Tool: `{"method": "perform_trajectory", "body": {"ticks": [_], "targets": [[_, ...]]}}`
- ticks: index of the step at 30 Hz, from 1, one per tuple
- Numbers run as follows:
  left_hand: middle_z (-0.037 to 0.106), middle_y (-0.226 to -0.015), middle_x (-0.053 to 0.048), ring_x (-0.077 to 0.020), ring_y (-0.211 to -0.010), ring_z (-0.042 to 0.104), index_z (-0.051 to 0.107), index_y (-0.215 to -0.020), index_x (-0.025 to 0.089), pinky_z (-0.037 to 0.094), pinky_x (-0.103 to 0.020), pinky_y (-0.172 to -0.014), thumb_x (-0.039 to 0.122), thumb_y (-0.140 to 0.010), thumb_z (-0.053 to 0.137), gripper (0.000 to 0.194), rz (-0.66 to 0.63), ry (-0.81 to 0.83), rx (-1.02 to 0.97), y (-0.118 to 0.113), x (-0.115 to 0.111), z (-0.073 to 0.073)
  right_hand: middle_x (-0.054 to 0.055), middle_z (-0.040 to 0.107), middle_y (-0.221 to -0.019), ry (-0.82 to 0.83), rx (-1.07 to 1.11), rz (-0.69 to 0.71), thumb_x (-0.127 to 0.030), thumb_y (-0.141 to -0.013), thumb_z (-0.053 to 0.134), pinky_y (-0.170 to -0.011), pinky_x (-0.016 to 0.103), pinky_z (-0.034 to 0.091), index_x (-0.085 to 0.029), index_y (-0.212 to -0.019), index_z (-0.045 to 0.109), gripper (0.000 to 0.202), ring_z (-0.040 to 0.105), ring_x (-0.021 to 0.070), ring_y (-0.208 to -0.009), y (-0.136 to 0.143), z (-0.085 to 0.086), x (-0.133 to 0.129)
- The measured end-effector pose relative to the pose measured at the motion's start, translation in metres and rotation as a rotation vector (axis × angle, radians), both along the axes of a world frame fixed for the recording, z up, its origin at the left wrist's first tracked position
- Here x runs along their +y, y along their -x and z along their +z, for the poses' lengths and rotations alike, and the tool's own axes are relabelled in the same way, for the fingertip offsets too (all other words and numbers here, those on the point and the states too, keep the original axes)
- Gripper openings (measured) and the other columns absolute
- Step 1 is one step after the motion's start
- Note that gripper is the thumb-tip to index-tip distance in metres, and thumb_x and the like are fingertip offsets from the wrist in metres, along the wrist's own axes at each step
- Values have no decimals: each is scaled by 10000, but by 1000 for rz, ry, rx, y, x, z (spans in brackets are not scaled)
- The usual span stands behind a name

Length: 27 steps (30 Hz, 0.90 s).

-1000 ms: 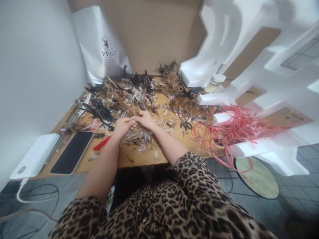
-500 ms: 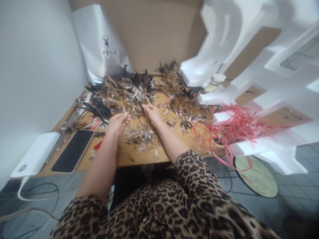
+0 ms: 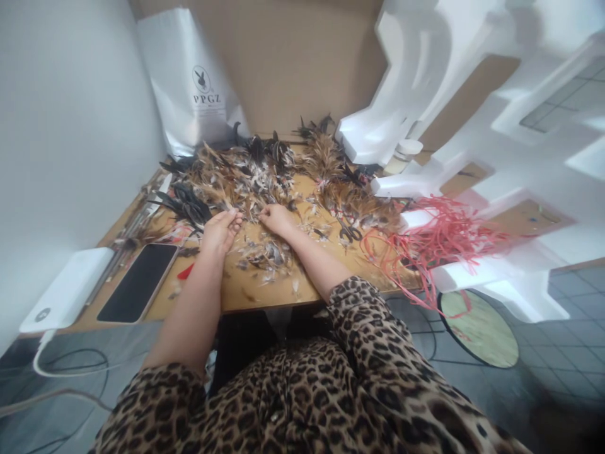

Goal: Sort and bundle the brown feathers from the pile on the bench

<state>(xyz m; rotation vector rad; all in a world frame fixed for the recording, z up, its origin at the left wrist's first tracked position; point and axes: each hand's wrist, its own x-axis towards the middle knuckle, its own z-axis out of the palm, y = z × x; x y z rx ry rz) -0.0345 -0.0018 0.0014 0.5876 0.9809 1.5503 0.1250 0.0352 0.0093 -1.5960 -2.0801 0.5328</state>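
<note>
My left hand is closed in a pinch in front of the heap of brown, black and pale feathers. A small brown feather appears at its fingertips, though most of it blends into the heap. Just to the right, my right hand has its fingers pressed together at the heap's near edge; what they hold is too small to make out. Loose feather scraps lie on the table below both hands. Dark feathers rest beside my left hand.
Black scissors lie to the right, near bundled brown feathers. Red strands hang over white foam pieces. On the left are a phone and a white power bank. A silver bag stands behind.
My right hand has shifted left and slightly toward me, closer to my left hand. My left hand has barely moved and stays pinched. The view has turned slightly.
</note>
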Motion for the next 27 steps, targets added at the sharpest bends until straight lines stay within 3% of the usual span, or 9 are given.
{"method": "perform_trajectory", "body": {"ticks": [3,7,14,21,27], "targets": [[656,-621,-48,-47,-491,566,651,-722,85,419,-109,-436,103,-715,645,21,-7,5,7,0,0,0,57,692,-890,8,-128,5,-376,-743,551,-750,272,450,-220,-825,682,220,625,192,-858,7,5,2],[654,-625,-43,-42,-489,560,645,-717,88,413,-107,-436,115,-710,655,30,-19,12,23,0,-1,0,72,690,-878,17,-150,25,-270,-741,515,-763,289,449,-202,-779,678,180,625,199,-849,8,6,3],[665,-650,-54,-55,-525,592,637,-703,87,431,-117,-461,134,-697,677,61,-42,3,33,-2,-1,0,13,662,-764,-86,415,77,-190,-671,565,-720,238,436,-156,-741,647,113,574,116,-708,-14,-8,12],[690,-729,-70,-65,-581,623,655,-719,85,469,-126,-512,148,-675,702,90,-139,-4,67,-3,-3,-4,-52,567,-560,410,1155,33,-257,-594,692,-468,165,328,-148,-749,585,217,478,50,-483,-14,-5,8],[708,-792,-88,-92,-648,655,656,-716,93,491,-137,-539,124,-674,700,69,-182,-4,26,-5,-5,-2,-18,649,-645,633,1310,156,-232,-533,770,-461,151,363,-140,-769,572,321,501,40,-496,-11,3,-3]]}}
